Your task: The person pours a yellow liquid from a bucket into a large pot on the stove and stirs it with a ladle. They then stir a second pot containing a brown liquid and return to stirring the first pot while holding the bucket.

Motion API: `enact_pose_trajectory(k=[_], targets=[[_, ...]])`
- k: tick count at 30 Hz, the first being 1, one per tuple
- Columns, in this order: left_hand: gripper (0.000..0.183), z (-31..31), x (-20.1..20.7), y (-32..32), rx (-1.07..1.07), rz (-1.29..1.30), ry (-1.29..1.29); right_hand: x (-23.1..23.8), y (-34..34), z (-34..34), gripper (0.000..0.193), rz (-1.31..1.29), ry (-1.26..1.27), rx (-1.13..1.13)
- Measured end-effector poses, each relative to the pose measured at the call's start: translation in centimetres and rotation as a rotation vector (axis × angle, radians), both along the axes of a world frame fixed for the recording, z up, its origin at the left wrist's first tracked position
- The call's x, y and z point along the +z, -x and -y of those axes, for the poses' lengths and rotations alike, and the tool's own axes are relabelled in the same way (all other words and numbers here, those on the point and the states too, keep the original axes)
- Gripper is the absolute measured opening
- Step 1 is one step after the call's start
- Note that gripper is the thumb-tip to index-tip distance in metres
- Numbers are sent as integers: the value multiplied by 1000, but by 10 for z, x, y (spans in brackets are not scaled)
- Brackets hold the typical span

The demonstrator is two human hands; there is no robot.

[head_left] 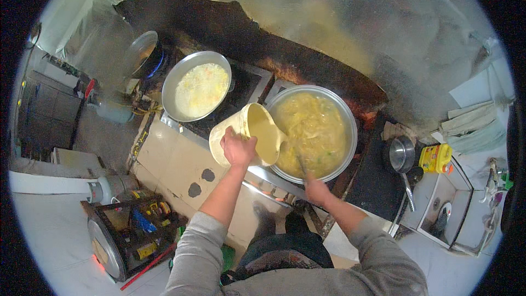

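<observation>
My left hand (239, 148) is closed on the near side of a cream plastic bucket (226, 134). The bucket tips to the right, its mouth against the left rim of a wide metal pot (352, 126). Yellowish, cloudy soup (318, 115) with pale strips and green bits fills this pot. At the pot's near rim, my right hand (318, 191) grips the handle of a stirring utensil (301, 165). The utensil's working end is down in the soup, so I cannot tell its kind.
A second wide pan (181, 68) of pale, bubbling food sits left of the pot. Farther left, a smaller pan (145, 60) stands over a blue flame. At right are a metal saucepan (401, 154), a yellow jug (435, 158) and a sink (446, 208). A tool rack (142, 230) stands lower left.
</observation>
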State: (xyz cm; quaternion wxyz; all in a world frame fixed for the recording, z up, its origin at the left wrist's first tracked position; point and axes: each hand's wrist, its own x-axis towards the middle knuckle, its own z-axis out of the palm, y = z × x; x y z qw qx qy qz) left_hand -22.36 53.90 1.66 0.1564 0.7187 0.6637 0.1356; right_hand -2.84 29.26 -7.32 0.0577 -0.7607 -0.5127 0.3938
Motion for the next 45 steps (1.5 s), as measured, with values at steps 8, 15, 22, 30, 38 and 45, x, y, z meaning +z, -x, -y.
enact_pose_trajectory(k=[8, 15, 22, 30, 38, 45], targets=[[42, 8, 16, -9, 79, 85, -22, -2, 0, 4, 70, -84, 217, 16], [39, 7, 19, -12, 60, 38, -30, -5, 3, -3, 65, 24, 91, -175], [40, 10, 15, -10, 40, 52, -60, 0, 3, -6, 67, 18, 64, 0], [39, 12, 17, -13, 71, 81, -50, 11, 3, -4, 64, -71, 184, -38], [39, 14, 21, -16, 101, 53, -19, 9, 6, -8, 83, -48, 232, -79], [55, 16, 23, -21, 119, 59, -41, 7, 10, -7, 74, 84, 129, -108]])
